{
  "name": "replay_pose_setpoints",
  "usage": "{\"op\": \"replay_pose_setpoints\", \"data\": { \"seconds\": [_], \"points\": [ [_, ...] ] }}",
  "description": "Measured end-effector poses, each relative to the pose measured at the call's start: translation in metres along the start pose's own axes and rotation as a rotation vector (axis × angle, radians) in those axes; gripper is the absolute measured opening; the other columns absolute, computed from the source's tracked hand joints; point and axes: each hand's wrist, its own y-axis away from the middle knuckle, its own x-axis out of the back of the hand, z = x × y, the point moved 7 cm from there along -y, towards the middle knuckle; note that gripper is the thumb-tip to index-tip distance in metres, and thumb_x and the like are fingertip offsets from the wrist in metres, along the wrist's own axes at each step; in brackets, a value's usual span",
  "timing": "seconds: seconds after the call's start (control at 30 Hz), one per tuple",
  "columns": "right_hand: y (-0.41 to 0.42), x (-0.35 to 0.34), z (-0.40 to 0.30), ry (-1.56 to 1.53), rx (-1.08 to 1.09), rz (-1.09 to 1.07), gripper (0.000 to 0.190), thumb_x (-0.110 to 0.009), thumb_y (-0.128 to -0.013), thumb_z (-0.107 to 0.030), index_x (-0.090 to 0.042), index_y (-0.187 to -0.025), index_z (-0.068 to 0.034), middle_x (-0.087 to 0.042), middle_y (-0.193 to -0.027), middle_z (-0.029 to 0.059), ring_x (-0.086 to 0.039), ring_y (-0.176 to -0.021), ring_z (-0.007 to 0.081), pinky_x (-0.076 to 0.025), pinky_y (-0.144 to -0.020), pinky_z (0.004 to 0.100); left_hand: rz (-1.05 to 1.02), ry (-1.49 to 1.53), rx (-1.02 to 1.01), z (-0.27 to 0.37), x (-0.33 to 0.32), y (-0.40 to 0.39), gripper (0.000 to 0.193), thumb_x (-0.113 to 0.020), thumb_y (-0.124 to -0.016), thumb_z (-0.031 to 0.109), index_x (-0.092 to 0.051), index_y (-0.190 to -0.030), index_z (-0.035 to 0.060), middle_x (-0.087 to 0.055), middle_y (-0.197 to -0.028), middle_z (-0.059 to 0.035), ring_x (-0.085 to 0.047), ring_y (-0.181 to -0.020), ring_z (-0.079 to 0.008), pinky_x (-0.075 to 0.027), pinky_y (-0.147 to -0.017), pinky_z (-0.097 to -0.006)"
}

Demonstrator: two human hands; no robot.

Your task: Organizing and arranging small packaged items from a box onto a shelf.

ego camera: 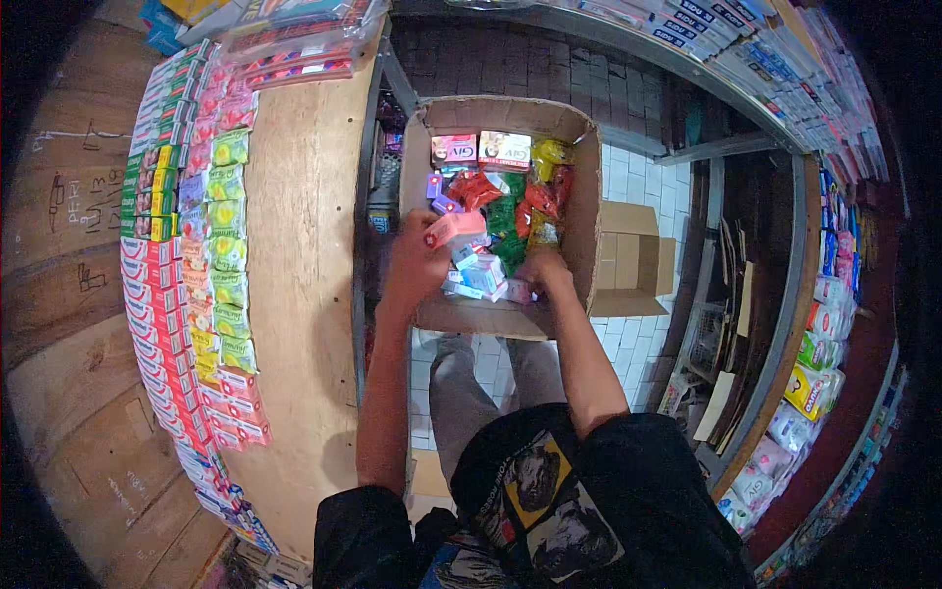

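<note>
A cardboard carton (503,324) stands before me, filled with packaged goods. At its left side my left hand (419,258) is shut on a pink soap box (458,230), lifted over the other packs. Down inside the right part, my right hand (546,272) has its fingers bent beside a small pinkish pack (519,291); whether it grips the pack is not clear. White and light-blue boxes (482,274) lie between my hands. Two Giv soap boxes (505,150) stand at the carton's far wall, with red packets (475,190), green packets (504,221) and purple boxes (436,185) nearer me.
A wooden shelf board (294,294) on my left bears stacked pink soap boxes (234,405), green packets (229,250) and toothpaste boxes (151,324). Another open carton (625,258) sits on the tiled floor to the right. Beyond it, a shelf edge (798,294) carries packaged goods.
</note>
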Motion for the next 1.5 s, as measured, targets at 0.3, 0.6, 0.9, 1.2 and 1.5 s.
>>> {"op": "replay_pose_setpoints", "data": {
  "seconds": [0.3, 0.6, 0.9, 1.2, 1.5],
  "points": [
    [-0.045, -0.093, -0.167, -0.125, 1.053, 0.100, 0.037, -0.069, -0.075, -0.036, -0.068, -0.101, -0.009, -0.068, -0.099, 0.0147, -0.065, -0.091, 0.0273, -0.050, -0.080, 0.0380, 0.145, 0.168, 0.229, -0.006, 0.044, 0.035, 0.035, -0.060, -0.074, 0.000, -0.050, -0.107, 0.0001, -0.064, -0.095, -0.0139, -0.065, -0.086, -0.0195, -0.052, -0.074, -0.0334],
    [-0.101, -0.162, -0.209, 0.140, 0.938, -0.087, 0.037, -0.070, -0.072, -0.031, -0.067, -0.100, -0.007, -0.068, -0.097, 0.0153, -0.065, -0.090, 0.0277, -0.051, -0.080, 0.0378, 0.255, 0.891, 0.568, -0.044, 0.032, 0.072, 0.048, -0.054, -0.069, -0.007, -0.048, -0.116, -0.0019, -0.061, -0.107, -0.0127, -0.062, -0.096, -0.0215, -0.051, -0.087, -0.0332],
    [-0.110, -0.133, -0.156, 0.022, 0.878, -0.172, 0.037, -0.071, -0.069, -0.026, -0.067, -0.099, -0.005, -0.069, -0.095, 0.0159, -0.065, -0.088, 0.0281, -0.051, -0.079, 0.0375, 0.240, 0.748, 0.546, -0.032, 0.025, 0.069, 0.048, -0.055, -0.072, -0.007, -0.049, -0.120, 0.0000, -0.061, -0.109, -0.0139, -0.062, -0.098, -0.0221, -0.052, -0.087, -0.0319],
    [-0.040, -0.014, -0.088, -0.620, 0.353, -0.136, 0.035, -0.064, -0.079, -0.029, -0.065, -0.101, -0.003, -0.066, -0.092, 0.0070, -0.062, -0.075, 0.0118, -0.051, -0.062, 0.0279, 0.264, 0.746, 0.565, -0.024, 0.022, 0.074, 0.037, -0.059, -0.085, 0.013, -0.051, -0.119, 0.0014, -0.061, -0.105, -0.0087, -0.061, -0.091, -0.0159, -0.050, -0.078, -0.0283],
    [0.088, 0.049, -0.060, -1.338, 0.468, -0.064, 0.045, -0.062, -0.083, -0.015, -0.046, -0.123, -0.003, -0.061, -0.107, 0.0102, -0.061, -0.091, 0.0152, -0.050, -0.072, 0.0295, 0.245, 0.990, 0.447, -0.009, 0.010, 0.093, 0.043, -0.051, -0.092, 0.039, -0.053, -0.121, 0.0067, -0.062, -0.104, -0.0051, -0.062, -0.094, -0.0169, -0.050, -0.082, -0.0332]
  ]
}}
